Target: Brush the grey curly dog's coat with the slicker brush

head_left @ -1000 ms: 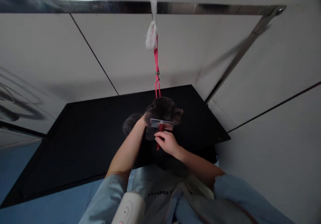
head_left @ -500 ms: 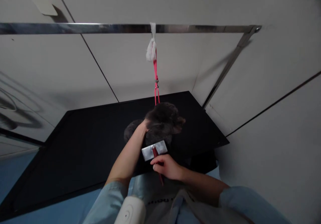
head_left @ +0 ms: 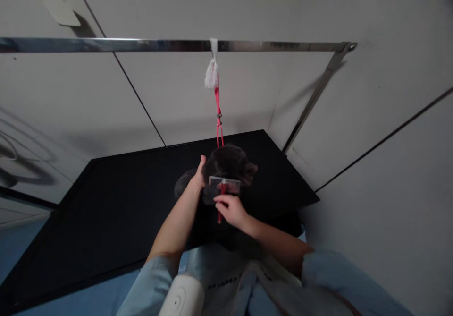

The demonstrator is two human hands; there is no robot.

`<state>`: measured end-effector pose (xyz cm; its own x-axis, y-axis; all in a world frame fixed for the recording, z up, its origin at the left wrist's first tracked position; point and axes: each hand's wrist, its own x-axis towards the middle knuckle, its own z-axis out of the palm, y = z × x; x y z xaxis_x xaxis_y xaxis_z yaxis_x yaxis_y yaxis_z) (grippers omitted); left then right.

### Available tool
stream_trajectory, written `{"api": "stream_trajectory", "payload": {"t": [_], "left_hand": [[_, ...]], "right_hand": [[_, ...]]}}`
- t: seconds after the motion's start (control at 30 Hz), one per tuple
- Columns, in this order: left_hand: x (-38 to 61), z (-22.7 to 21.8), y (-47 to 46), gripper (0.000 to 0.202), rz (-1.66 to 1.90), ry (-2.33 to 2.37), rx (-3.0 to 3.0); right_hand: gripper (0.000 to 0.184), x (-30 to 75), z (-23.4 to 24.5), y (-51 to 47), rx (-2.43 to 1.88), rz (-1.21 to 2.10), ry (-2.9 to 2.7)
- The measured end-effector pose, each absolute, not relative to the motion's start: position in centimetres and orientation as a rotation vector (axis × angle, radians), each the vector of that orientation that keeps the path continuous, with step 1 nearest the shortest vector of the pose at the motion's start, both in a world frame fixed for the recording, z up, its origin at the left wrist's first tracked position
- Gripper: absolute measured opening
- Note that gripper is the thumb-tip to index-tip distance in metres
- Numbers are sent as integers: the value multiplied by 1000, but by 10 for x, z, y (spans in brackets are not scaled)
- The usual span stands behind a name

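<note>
A small dark-furred dog [head_left: 226, 161] is on a black grooming table, its head turned to the right. My left hand [head_left: 200, 173] lies against the dog's neck and shoulder, thumb raised and spread. Its other fingers are hidden by the fur. My right hand [head_left: 230, 208] is closed round the dark red handle of a slicker brush [head_left: 231, 183]. The brush's flat rectangular head is at the dog's chest, just below its muzzle; whether the pins touch the coat I cannot tell. A pink grooming loop [head_left: 217, 101] runs from above down behind the dog's head.
A metal bar [head_left: 141, 45] crosses above the table, with a white cloth strip [head_left: 211, 73] tied on it holding the loop. A slanting post [head_left: 314, 101] supports its right end. The black tabletop [head_left: 123, 202] meets a pale wall. A white device [head_left: 184, 297] is near my chest.
My right hand has raised the brush from below the dog's chest to just under its muzzle, and its head has tilted. My left hand has shifted slightly left, its thumb now showing.
</note>
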<state>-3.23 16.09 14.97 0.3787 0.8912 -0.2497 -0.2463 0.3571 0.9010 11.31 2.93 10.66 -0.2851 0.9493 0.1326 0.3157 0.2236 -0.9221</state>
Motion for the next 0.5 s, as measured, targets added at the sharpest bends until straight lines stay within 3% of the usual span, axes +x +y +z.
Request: {"api": "stream_trajectory", "payload": {"t": [0.1, 0.2, 0.37, 0.5], "left_hand": [[-32, 143, 158, 93, 872, 805, 784], [-31, 140, 161, 79, 864, 816, 777], [-30, 134, 177, 54, 856, 1004, 956], [-23, 136, 186, 60, 840, 1002, 1215]], "right_hand": [[21, 111, 95, 14, -1239, 1242, -1824], [22, 113, 101, 10, -1132, 1289, -1899], [24, 119, 102, 24, -1269, 1004, -1902], [22, 125, 87, 5, -1188, 1352, -1954]]}}
